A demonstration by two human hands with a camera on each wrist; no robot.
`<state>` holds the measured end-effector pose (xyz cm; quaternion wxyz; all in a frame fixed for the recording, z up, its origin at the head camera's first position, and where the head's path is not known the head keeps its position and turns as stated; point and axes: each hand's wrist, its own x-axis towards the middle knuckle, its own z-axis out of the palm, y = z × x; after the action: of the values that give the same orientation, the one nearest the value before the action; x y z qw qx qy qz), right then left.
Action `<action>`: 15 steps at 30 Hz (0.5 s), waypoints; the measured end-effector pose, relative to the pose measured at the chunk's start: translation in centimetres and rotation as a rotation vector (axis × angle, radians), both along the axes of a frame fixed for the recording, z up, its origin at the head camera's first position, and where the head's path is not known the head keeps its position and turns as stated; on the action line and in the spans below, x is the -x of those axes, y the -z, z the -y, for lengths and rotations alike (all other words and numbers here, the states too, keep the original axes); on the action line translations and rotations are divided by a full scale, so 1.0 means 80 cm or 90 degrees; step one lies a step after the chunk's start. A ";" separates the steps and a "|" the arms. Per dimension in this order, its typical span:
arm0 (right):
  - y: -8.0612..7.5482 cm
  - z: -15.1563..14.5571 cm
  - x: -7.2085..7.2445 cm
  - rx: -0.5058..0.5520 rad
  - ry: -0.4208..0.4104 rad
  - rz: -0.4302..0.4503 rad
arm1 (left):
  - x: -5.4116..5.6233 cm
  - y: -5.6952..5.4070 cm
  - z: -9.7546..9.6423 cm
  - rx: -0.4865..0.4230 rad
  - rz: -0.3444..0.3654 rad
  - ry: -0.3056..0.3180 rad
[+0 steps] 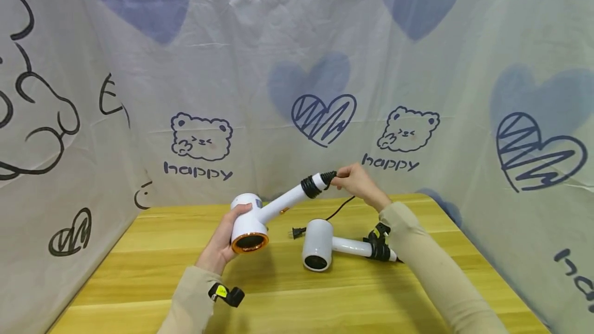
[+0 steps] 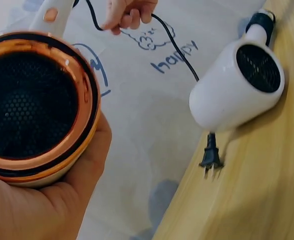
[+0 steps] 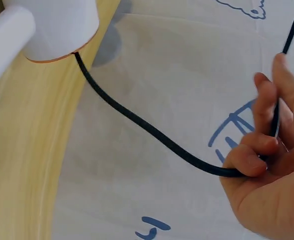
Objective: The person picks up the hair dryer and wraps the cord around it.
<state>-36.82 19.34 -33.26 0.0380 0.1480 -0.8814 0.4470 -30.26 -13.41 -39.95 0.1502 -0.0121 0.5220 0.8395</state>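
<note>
My left hand point(image 1: 221, 238) holds a white hair dryer point(image 1: 284, 204) by its barrel, above the table. The copper-rimmed end point(image 2: 89, 90) faces the left wrist camera. The dryer's handle slants up to the right, with black cord coils point(image 1: 310, 187) wound around its end. At that end my right hand point(image 1: 359, 183) pinches the black cord. In the right wrist view the cord point(image 3: 142, 122) passes through its curled fingers. A loose length drops behind a second white hair dryer point(image 1: 317, 244) lying on the table. A two-pin plug point(image 2: 211, 157) lies beside that dryer's barrel.
The wooden table point(image 1: 153, 251) is below both hands. Cord is bundled around the second dryer's handle point(image 1: 379, 250), near my right sleeve. A pale curtain point(image 1: 260, 40) with hearts and bear drawings hangs behind and on both sides.
</note>
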 end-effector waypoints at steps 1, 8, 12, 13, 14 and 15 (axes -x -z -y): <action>0.001 0.001 0.001 -0.001 0.009 -0.009 | -0.001 0.001 0.001 0.015 -0.007 0.002; 0.006 0.007 0.007 -0.021 0.040 -0.085 | 0.002 0.002 0.003 0.107 -0.033 -0.020; 0.002 0.011 0.005 -0.051 0.041 -0.121 | 0.002 0.005 0.005 0.148 -0.037 -0.043; 0.000 0.012 0.004 -0.058 0.039 -0.124 | 0.002 0.005 0.006 0.161 -0.040 -0.048; -0.001 0.013 0.004 -0.066 0.038 -0.130 | 0.001 0.004 0.007 0.180 -0.047 -0.050; -0.002 0.014 0.003 -0.074 0.037 -0.137 | 0.001 0.003 0.008 0.198 -0.054 -0.052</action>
<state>-37.05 18.23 -33.10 0.1368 0.1713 -0.9007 0.3752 -30.37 -14.02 -40.22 0.0901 -0.0206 0.6505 0.7538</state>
